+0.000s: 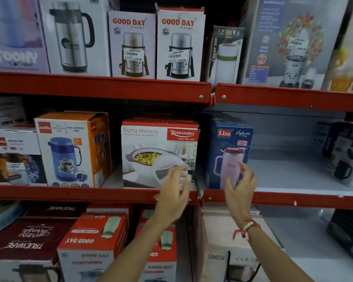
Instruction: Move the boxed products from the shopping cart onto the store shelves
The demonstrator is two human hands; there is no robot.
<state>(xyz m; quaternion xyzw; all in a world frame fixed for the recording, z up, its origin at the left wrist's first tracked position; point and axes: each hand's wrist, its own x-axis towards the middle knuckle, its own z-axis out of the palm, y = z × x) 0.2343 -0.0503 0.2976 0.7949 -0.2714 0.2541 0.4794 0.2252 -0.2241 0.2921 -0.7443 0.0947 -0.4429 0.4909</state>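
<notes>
Mid-task, seemingly: 2 empty, spread hands, left hand (174, 190) and right hand (239, 187), before the shelved Liza box (228, 153) and Rishabh box (159, 153); cart unseen, remainder unknowable.

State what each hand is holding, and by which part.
Nothing. The left hand and right hand hover with fingers spread, before the white Rishabh casserole box and blue Liza tumbler box.

Middle shelf (94, 193): Rishabh box (151, 155) centre, Cello box (69, 149) at its 9 o'clock, Liza box (228, 139) at 3 o'clock, both hands in front
</notes>
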